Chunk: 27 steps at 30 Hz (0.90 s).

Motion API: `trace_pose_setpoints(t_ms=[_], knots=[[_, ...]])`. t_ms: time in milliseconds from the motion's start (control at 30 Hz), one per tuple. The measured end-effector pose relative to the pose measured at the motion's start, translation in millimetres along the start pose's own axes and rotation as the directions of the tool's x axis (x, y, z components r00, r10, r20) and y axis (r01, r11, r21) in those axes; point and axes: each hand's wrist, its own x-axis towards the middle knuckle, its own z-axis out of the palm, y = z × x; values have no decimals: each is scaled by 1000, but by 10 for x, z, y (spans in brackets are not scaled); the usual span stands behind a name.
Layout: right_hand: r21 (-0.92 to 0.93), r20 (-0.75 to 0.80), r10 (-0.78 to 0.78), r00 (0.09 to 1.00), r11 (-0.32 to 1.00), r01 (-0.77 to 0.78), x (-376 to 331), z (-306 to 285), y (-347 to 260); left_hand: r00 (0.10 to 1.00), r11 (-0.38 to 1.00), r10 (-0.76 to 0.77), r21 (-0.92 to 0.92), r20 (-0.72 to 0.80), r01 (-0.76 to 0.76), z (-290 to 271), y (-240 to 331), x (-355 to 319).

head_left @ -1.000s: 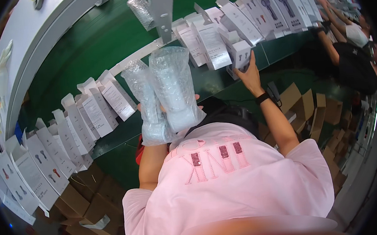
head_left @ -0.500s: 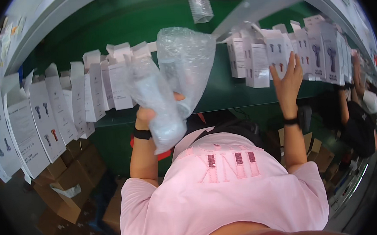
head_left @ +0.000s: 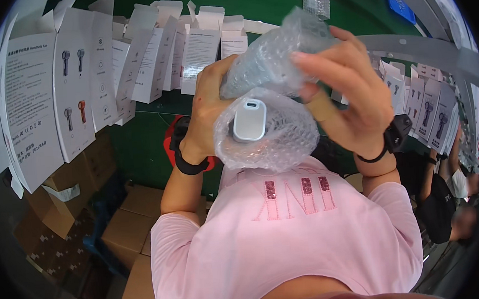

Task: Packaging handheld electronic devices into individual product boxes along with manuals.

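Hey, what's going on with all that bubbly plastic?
A person's left hand holds an upper bubble-wrap pouch and a lower pouch. The right hand is at the upper one, too blurred to tell whether it grips. The end of a white thing shows in the lower one's opening. White boxes with open flaps stand nearby.

Glossy bubble wrap and smooth white plastic against satin paperboard.
The bubble-wrap pouches (head_left: 296, 131) are thin, clear plastic film, pimpled and crinkled, catching bright glints; the white handheld fan (head_left: 249, 125) inside one shows a smooth, softly shining plastic end. The white printed cartons (head_left: 31, 103) are smooth paperboard with a satin sheen, while the brown cardboard boxes (head_left: 127, 227) look dull and matt. The green table (head_left: 161, 106) appears smooth, the grey bar (head_left: 427, 47) like smooth metal. The pink T-shirt (head_left: 334, 237) is matt cloth, its lettering partly filled with rough, glittering sequins (head_left: 270, 189).
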Motion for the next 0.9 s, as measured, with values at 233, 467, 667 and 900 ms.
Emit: trace_pose_setpoints(t_ms=[233,467,667,900], knots=[[-4,21,-74,997,997,74,86,319,64,940,605,-324,-740,110,295,31,4,-95],[-97,12,-110,994,989,111,107,391,170,896,555,-338,-708,289,438,104,-15,-86],[55,-71,-180,981,981,184,70,461,209,878,575,-362,-666,312,474,55,-88,-133],[-125,-91,-167,982,980,155,182,254,68,952,318,-154,-899,266,302,-28,-68,-333]])
